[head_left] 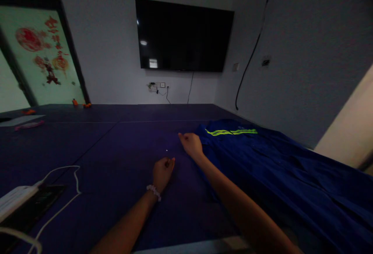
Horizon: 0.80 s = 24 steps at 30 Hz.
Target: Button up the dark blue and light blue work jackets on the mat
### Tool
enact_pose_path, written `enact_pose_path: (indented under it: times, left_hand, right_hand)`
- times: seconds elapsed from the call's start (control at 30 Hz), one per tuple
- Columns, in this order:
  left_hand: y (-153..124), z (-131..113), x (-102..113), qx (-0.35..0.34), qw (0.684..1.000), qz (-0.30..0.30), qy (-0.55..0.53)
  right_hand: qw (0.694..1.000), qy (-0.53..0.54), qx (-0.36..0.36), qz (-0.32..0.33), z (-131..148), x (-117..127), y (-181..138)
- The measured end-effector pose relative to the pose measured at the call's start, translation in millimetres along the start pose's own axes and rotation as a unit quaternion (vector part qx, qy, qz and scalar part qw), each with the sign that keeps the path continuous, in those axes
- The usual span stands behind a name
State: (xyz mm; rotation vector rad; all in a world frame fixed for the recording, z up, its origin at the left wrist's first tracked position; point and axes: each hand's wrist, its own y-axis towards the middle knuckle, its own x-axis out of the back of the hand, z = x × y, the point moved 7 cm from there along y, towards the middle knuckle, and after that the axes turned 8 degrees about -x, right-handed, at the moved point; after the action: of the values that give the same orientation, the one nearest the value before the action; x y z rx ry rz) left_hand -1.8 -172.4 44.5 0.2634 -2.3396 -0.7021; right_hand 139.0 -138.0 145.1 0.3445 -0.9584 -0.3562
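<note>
Near creased cloth (262, 160), left hand (162, 173) and right hand (191, 144) bunch fingers together (contents unclear).

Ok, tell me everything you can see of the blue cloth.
The blue cloth looks like fabric, perhaps a garment, spread and wrinkled along the right of the dark surface. A yellow-green striped band crosses its far end; its near right runs out of view. The right hand is beside its left edge; whether they touch is unclear.

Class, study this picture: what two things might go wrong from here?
The tiny white speck lies just beyond the left hand, so a slight move might brush it away.

The right hand is close to the blue cloth and might snag or rumple it.
</note>
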Motion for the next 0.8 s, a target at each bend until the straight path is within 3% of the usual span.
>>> enact_pose_path:
  times: [0.13,0.23,0.5,0.8]
  left_hand:
    - [7,25,18,0.056,0.995,-0.058,-0.054]
    - [12,34,27,0.065,0.993,-0.08,-0.059]
    - [15,37,11,0.07,0.99,-0.037,-0.118]
    - [14,40,7,0.046,0.999,-0.018,-0.012]
  right_hand:
    - [0.996,0.072,0.013,0.053,12,-69,-39]
    - [0.993,0.098,-0.002,0.061,7,-93,-54]
    - [0.992,0.084,-0.001,0.098,-5,-112,-71]
    - [0.988,0.055,0.002,0.141,-5,-121,-72]
